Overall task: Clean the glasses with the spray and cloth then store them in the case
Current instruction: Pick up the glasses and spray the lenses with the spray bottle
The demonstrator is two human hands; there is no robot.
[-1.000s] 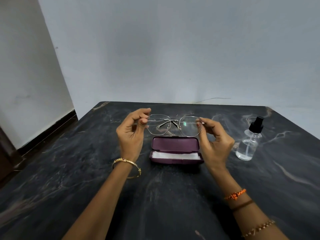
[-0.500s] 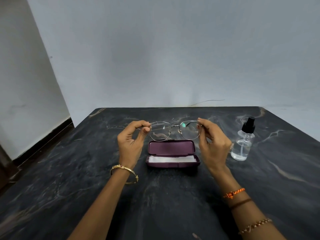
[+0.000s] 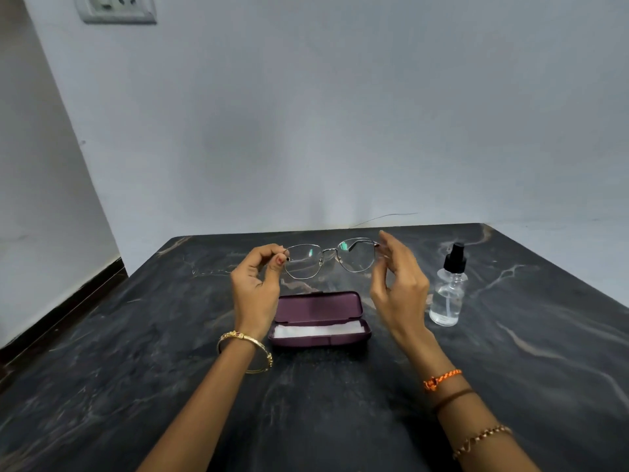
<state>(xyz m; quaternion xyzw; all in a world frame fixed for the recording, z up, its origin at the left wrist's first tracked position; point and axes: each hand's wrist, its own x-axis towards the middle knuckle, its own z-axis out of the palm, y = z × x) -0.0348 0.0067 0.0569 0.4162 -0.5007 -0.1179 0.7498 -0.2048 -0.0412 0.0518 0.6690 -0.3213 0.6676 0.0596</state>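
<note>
Thin metal-framed glasses (image 3: pixel 332 257) hang in the air above the table, lenses facing me. My left hand (image 3: pixel 256 288) pinches the frame's left end. My right hand (image 3: pixel 396 284) touches the right end with its fingertips, fingers loosely spread. Below them lies the open purple case (image 3: pixel 318 306), lid tipped back, with the white cloth (image 3: pixel 316 330) folded inside it. The clear spray bottle (image 3: pixel 448 287) with a black nozzle stands upright to the right of my right hand.
The dark marbled table (image 3: pixel 170 386) reaches to a grey wall at the back. A wall socket (image 3: pixel 115 8) sits high at the left. A dark skirting strip runs along the floor on the left.
Both hands have lifted the glasses up and away from the case. My right hand's fingers have loosened on the frame. The view has tilted upward.
</note>
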